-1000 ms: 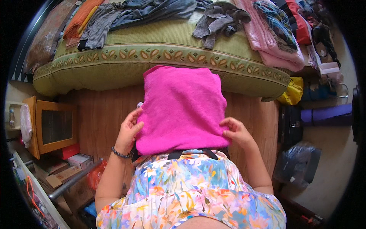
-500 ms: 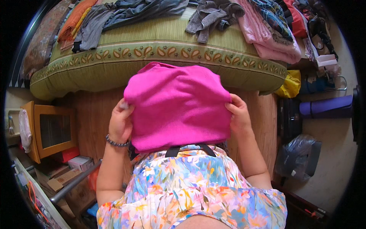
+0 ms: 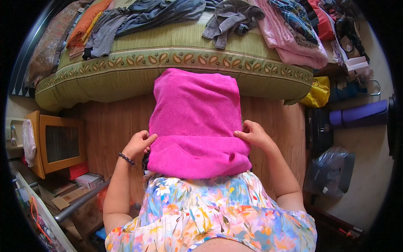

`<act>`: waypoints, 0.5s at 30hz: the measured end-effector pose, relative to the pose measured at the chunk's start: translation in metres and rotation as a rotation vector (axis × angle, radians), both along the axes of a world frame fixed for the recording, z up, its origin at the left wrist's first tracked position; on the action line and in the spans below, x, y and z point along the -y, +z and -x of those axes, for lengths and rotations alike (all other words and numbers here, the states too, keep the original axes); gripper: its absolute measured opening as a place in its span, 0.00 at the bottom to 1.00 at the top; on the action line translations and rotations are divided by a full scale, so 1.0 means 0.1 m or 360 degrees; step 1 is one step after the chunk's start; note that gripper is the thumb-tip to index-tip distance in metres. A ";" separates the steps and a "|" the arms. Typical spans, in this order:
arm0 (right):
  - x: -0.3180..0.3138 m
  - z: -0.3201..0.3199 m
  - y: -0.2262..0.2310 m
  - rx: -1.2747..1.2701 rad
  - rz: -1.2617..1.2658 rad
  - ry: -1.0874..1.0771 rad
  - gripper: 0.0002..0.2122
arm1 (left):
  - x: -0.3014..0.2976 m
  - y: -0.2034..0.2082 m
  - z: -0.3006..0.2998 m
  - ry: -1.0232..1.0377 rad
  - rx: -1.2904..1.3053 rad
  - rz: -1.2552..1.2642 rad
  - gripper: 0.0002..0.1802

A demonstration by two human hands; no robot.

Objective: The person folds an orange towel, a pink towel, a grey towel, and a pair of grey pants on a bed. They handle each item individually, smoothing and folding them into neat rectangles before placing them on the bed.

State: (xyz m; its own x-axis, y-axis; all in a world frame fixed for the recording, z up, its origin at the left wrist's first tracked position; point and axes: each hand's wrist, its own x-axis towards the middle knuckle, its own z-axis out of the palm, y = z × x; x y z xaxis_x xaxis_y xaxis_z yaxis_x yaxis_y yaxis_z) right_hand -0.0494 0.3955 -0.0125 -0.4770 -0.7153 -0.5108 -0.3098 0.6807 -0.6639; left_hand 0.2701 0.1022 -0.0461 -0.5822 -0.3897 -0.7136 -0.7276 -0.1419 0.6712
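A bright pink towel point(image 3: 195, 107) lies spread over my lap, reaching toward the bed. Across its nearer part runs a fold edge, with a loosely wrinkled layer close to my body. My left hand point(image 3: 140, 144) pinches the towel's left side near that fold, thumb on top; a dark bead bracelet circles the wrist. On the opposite side my right hand point(image 3: 254, 134) grips the right edge at about the same height, between thumb and fingers. Whatever lies beneath the towel is hidden.
Ahead stands a bed point(image 3: 168, 40) with a green patterned cover, bearing a grey cloth point(image 3: 231, 21), striped clothing point(image 3: 104, 35) and a pink blanket point(image 3: 289, 38). A wooden cabinet point(image 3: 63, 140) is at left. A yellow bag point(image 3: 317, 92) and rolled purple mat point(image 3: 363, 113) are at right.
Both hands have come down toward me and closer together. The towel, raised and bulging before, now lies flatter and narrower, with a fold edge across its nearer part.
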 end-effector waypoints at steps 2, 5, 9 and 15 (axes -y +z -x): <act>-0.10 0.04 -0.17 0.0348 0.0077 -0.0092 0.17 | -0.01 -0.04 -0.03 -0.0070 -0.0128 0.0017 0.15; 0.01 -0.03 -0.05 0.0911 0.0499 -0.0230 0.11 | -0.05 0.18 0.10 0.0015 -0.0489 -0.0225 0.15; 0.39 0.31 0.24 0.0884 0.1058 -0.0394 0.09 | 0.31 0.59 0.49 0.0334 -0.1170 -0.0379 0.16; 1.62 1.56 1.76 0.0430 0.1890 -0.0087 0.10 | 1.80 2.24 1.55 0.0143 -0.1887 0.0488 0.18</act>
